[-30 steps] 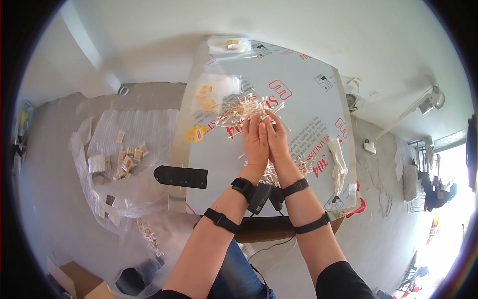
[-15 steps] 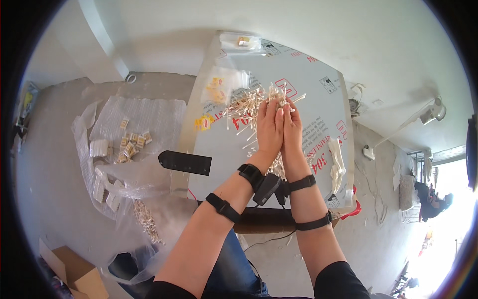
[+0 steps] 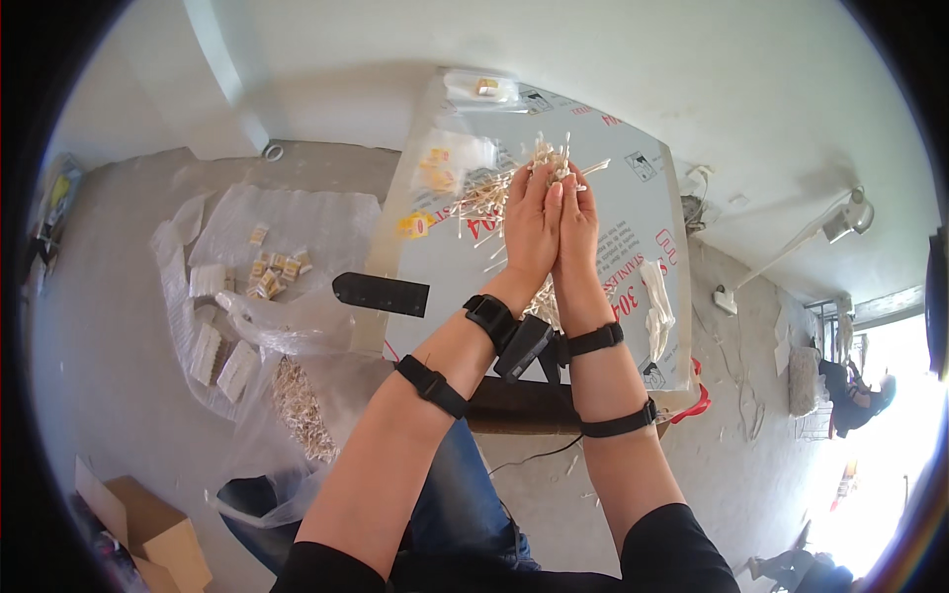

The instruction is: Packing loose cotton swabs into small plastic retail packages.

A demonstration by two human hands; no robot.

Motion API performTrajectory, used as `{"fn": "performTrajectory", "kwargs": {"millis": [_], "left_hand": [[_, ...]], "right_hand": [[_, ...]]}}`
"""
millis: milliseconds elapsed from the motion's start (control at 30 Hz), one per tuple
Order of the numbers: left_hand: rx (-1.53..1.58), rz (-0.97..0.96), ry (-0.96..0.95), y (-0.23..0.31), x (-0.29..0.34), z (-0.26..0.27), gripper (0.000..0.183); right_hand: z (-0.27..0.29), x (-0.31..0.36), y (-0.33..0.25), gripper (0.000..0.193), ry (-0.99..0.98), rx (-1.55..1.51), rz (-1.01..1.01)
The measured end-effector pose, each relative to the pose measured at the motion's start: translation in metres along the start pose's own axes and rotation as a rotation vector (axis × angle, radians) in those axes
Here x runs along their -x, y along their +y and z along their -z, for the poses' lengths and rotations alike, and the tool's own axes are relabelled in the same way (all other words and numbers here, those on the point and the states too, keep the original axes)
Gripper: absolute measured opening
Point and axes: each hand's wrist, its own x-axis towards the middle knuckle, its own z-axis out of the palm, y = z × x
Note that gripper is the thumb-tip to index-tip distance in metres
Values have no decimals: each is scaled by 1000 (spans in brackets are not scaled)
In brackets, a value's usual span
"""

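My left hand (image 3: 531, 225) and my right hand (image 3: 577, 229) are pressed together side by side over the table. Between their fingers they hold a bundle of cotton swabs (image 3: 550, 155), whose tips poke out past my fingertips at uneven angles. To the left of the bundle lies a loose heap of cotton swabs (image 3: 478, 205) on the tabletop. More swabs (image 3: 543, 296) show beneath my wrists, partly hidden by my forearms. Most of the held bundle is covered by my palms.
The table (image 3: 623, 247) has a printed film surface. Yellow labels (image 3: 415, 225), a clear bag (image 3: 467, 150), a black strip (image 3: 381, 294) and a white plastic wrapper (image 3: 657, 311) lie on it. Bubble wrap (image 3: 282, 212) with small packs (image 3: 278, 269) and a bag of swabs (image 3: 300, 410) are left.
Both hands have moved slightly farther away across the table, still pressed together around the swabs. The view has shifted a little.
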Motion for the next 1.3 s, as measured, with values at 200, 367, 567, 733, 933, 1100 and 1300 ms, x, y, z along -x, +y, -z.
{"fn": "performTrajectory", "kwargs": {"millis": [200, 367, 567, 733, 933, 1100, 1300], "left_hand": [[-10, 3, 40, 34, 3, 45, 35], [-20, -41, 46, 60, 12, 107, 36], [-236, -48, 99, 86, 40, 216, 38], [-367, -36, 145, 97, 74, 315, 38], [-434, 38, 270, 77, 128, 408, 37], [-502, 181, 283, 39, 173, 440, 39], [-465, 427, 201, -32, 220, 457, 39]], "right_hand": [[-37, 33, -7, 30, -43, -36, 42], [-84, 82, -5, 32, -105, -115, -8], [-148, 159, 27, 32, -201, -145, -13], [-211, 245, 58, 31, -255, -152, -134], [-250, 326, 115, 32, -308, -82, -283], [-239, 364, 167, 32, -270, -48, -461], [-186, 374, 260, 37, -261, 216, -593]]}}
